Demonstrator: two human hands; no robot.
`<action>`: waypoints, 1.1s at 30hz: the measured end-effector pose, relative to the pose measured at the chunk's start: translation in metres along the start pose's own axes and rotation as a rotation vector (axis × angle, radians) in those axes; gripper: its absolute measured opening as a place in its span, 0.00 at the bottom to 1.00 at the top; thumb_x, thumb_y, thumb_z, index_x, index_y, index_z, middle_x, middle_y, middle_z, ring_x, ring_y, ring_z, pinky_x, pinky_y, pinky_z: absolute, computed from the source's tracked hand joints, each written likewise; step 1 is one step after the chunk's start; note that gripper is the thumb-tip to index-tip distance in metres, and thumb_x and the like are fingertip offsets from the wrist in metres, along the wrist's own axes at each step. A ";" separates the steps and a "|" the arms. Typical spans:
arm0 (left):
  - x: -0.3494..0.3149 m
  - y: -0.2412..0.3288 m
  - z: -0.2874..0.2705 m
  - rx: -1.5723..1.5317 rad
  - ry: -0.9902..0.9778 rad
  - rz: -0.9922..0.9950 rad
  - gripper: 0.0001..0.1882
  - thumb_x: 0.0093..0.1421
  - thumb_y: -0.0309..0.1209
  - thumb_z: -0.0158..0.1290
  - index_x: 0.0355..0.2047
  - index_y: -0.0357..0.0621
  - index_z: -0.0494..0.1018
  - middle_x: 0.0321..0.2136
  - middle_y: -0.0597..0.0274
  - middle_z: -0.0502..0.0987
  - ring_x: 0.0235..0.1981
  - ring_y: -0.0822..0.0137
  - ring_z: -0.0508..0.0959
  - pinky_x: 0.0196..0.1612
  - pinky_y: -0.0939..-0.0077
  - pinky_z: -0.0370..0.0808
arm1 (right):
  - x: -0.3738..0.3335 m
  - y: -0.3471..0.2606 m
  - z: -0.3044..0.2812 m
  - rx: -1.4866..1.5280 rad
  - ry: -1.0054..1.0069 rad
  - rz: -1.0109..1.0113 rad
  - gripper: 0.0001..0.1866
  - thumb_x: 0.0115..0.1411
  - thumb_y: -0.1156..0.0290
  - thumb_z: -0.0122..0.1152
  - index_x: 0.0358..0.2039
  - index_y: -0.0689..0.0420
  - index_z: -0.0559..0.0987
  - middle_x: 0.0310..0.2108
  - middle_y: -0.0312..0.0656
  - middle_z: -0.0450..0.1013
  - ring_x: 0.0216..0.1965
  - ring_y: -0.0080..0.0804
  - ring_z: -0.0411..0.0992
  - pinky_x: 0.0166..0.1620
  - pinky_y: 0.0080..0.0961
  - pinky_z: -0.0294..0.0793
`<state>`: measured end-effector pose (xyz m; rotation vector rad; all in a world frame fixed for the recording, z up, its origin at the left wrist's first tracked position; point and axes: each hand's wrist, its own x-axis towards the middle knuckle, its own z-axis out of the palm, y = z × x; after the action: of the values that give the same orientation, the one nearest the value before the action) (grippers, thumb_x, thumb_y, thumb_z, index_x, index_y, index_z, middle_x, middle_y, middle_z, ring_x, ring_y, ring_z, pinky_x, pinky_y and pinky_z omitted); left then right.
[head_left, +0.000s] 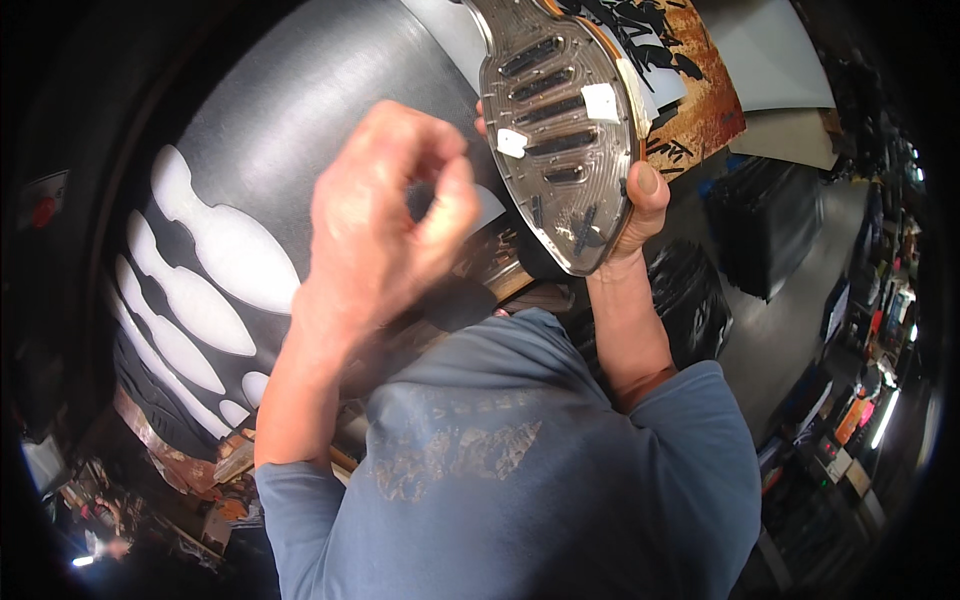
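My right hand [640,205] grips a shoe-sole cutting die [525,185] by its right edge, thumb bent over the rim. The die has a grey metal face with raised contour lines, a row of slots holding dark material, and two white pads. Left of it, my left hand [385,215] is raised with fingers curled toward the thumb in a pinch. It is slightly blurred, and whatever lies between the fingertips cannot be made out. Beyond it spreads a black sheet [290,90] with several white sole-shaped openings [235,255].
A worn brown board [715,95] with black scraps lies behind the die at upper right. Pale sheets [780,60] rest beside it. Black plastic bags [690,295] stand on the floor to my right. Cluttered shelves [860,430] line the far right, and wooden pieces [235,460] lie at left.
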<state>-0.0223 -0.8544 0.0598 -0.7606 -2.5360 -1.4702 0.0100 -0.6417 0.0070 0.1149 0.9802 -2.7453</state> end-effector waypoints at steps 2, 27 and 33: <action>-0.006 0.013 0.012 -0.034 -0.038 0.002 0.06 0.59 0.16 0.59 0.35 0.36 0.74 0.32 0.59 0.77 0.31 0.68 0.79 0.35 0.74 0.78 | 0.001 0.003 0.000 0.004 0.012 0.006 0.60 0.54 0.45 0.72 0.74 0.74 0.56 0.68 0.73 0.62 0.69 0.66 0.66 0.74 0.55 0.64; 0.007 0.021 0.009 -0.527 0.346 -0.407 0.03 0.68 0.24 0.61 0.38 0.37 0.80 0.28 0.71 0.80 0.26 0.82 0.74 0.31 0.83 0.72 | 0.001 0.012 -0.011 -0.018 0.047 -0.038 0.55 0.58 0.50 0.67 0.75 0.71 0.54 0.69 0.68 0.63 0.69 0.62 0.67 0.74 0.51 0.68; 0.082 -0.027 0.023 -0.263 0.063 -0.312 0.26 0.71 0.32 0.53 0.68 0.42 0.71 0.46 0.39 0.84 0.47 0.49 0.84 0.54 0.62 0.77 | 0.001 0.011 -0.001 0.077 0.089 -0.141 0.54 0.60 0.48 0.65 0.76 0.66 0.54 0.70 0.66 0.62 0.68 0.66 0.67 0.74 0.58 0.66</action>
<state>-0.1029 -0.8158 0.0539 -0.3460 -2.5310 -1.9175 0.0119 -0.6491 -0.0003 0.1887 0.9385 -2.9302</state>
